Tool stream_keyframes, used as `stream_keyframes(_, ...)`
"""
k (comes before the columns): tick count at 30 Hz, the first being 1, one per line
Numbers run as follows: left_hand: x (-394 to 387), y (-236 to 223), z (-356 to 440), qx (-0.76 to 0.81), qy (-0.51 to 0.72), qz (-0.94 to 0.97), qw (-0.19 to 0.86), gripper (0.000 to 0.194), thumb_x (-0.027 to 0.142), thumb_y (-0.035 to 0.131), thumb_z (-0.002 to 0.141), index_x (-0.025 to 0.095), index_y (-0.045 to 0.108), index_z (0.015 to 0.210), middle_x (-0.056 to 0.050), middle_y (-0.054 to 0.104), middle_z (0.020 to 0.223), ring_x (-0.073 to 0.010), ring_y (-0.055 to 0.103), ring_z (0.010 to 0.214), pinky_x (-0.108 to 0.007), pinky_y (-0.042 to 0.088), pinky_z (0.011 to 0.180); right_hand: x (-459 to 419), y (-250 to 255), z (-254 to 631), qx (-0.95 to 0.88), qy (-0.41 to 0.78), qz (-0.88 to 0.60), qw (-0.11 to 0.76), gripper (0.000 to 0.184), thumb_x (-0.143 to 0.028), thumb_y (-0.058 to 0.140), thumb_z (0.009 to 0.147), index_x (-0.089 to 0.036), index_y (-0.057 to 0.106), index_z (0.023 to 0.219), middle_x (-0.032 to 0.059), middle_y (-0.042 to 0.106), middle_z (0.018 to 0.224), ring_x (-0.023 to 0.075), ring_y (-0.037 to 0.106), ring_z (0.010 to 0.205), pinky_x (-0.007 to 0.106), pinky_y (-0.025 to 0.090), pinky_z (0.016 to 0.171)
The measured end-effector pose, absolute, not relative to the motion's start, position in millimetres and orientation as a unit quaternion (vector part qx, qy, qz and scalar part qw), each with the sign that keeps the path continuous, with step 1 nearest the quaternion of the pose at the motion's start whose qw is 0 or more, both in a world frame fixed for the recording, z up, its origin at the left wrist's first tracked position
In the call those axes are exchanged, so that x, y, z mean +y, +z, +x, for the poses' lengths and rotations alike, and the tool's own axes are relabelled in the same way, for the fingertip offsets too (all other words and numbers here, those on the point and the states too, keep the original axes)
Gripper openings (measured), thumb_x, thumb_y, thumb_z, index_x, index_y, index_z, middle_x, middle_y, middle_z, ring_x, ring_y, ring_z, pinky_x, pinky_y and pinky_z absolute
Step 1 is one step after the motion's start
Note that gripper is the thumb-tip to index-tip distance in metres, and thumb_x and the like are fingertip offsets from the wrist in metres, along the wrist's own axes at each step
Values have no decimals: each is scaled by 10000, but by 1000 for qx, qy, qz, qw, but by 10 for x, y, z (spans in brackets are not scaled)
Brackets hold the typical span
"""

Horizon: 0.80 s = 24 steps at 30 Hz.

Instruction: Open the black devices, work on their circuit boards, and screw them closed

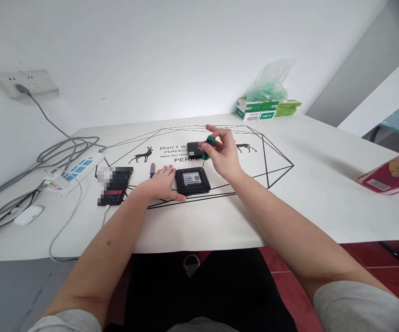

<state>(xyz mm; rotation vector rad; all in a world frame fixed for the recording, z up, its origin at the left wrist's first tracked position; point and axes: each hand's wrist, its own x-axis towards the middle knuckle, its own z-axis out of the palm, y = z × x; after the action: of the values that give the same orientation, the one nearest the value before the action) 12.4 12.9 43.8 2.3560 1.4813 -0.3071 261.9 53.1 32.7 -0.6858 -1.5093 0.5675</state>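
Note:
A flat black square box point(193, 182) with a white label lies on the printed table mat. My right hand point(224, 152) is closed round a green and black screwdriver point(209, 146), held nearly upright. Its thin shaft points down to the box's far right corner; whether the tip touches a screw is too small to tell. My left hand point(164, 183) rests flat with fingers stretched, against the box's left side. A second screwdriver point(152, 169) with a reddish handle lies just beyond the left fingers. Partly hidden behind the right hand sits another black box point(194, 150).
To the left are a phone point(118, 185) with a cable, a power strip point(78, 170), glasses and a white earbud case point(29, 215). Green and white boxes point(257, 109) with a plastic bag stand at the back. A red and yellow package point(393, 173) is at right.

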Motion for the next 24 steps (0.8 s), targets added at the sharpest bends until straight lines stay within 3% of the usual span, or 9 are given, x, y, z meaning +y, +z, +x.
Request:
stream_keyframes(3, 141, 425, 117, 521, -104, 829, 173, 1472, 966, 635, 743, 125, 48, 1799, -220, -26, 1860, -462, -35, 1727, -618, 90, 1389, 508, 318, 2589, -655, 230, -311, 649, 448, -654, 765, 943, -335, 576, 1193, 67, 718, 1412, 240, 752, 1050, 515, 666, 958)
stream_keyframes(8, 155, 406, 102, 526, -105, 826, 171, 1469, 958, 637, 750, 112, 52, 1799, -212, -37, 1861, -451, -47, 1728, -607, 89, 1393, 461, 361, 2593, -667, 202, -323, 640, 465, -714, 680, 982, -318, 705, 1223, 70, 773, 1261, 255, 728, 1086, 468, 636, 897)
stream_keyframes(14, 145, 425, 116, 522, -113, 829, 167, 1461, 941, 638, 756, 96, 55, 1796, -224, -35, 1858, -442, -41, 1731, -596, 80, 1396, 471, 385, 2643, -694, 138, -320, 630, 497, -720, 649, 999, -342, 761, 1301, 68, 715, 1165, 259, 674, 1091, 493, 612, 970)
stream_keyframes(21, 134, 452, 121, 522, -116, 827, 172, 1457, 949, 625, 758, 97, 57, 1794, -221, -50, 1856, -431, -50, 1733, -580, 90, 1398, 534, 381, 2771, -704, 162, -320, 613, 426, -636, 561, 1071, -392, 773, 1348, 56, 636, 1092, 260, 654, 1060, 569, 593, 1070)
stream_keyframes(24, 146, 430, 110, 522, -108, 828, 177, 1462, 956, 631, 749, 121, 52, 1799, -209, -52, 1859, -441, -49, 1731, -591, 97, 1396, 561, 377, 2787, -709, 160, -320, 608, 431, -643, 557, 1070, -375, 765, 1336, 69, 641, 1114, 267, 665, 1079, 564, 629, 1021)
